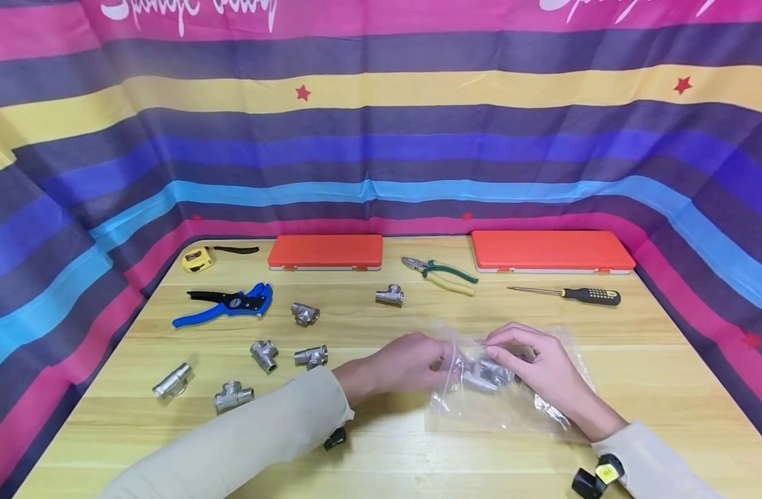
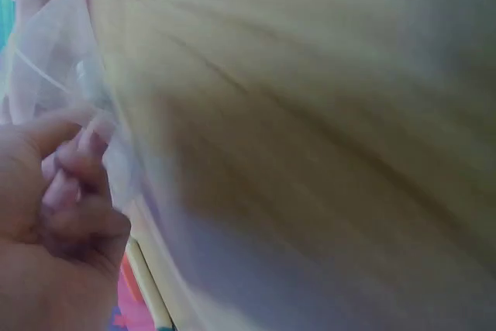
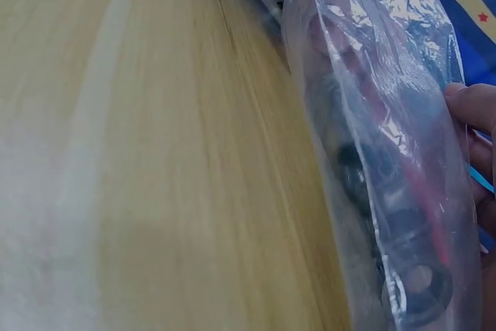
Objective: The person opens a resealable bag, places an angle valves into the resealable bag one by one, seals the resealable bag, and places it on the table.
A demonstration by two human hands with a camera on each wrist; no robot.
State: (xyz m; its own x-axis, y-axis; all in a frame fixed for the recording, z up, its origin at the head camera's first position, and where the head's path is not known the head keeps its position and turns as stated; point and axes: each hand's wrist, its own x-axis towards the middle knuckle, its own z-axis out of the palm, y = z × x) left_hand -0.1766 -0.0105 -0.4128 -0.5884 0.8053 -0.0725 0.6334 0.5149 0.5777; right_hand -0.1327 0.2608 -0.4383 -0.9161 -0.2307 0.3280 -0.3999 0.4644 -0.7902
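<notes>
A person in cream sleeves works at a pale wooden table walled in by striped pink, purple, blue and yellow cloth. Both hands meet over a clear, crinkled plastic bag lying on the table near its front middle. The left hand pinches the bag's left edge with curled fingers; the left wrist view shows thin film caught between thumb and fingertips. The right hand curls its fingers over the bag's top, gripping the plastic, apparently to hold the opening steady. Several silver metal pipe fittings sit bunched inside the bag between the two hands; the right wrist view shows their dark round openings through the film.

More silver tee-shaped fittings lie loose on the table to the left, one beside the left forearm, another nearer the front edge, as if spread out within reach. Further back lie a blue and black wire stripper, a yellow tape measure, green-handled pliers, a black and yellow screwdriver and two flat orange cases along the rear edge.
</notes>
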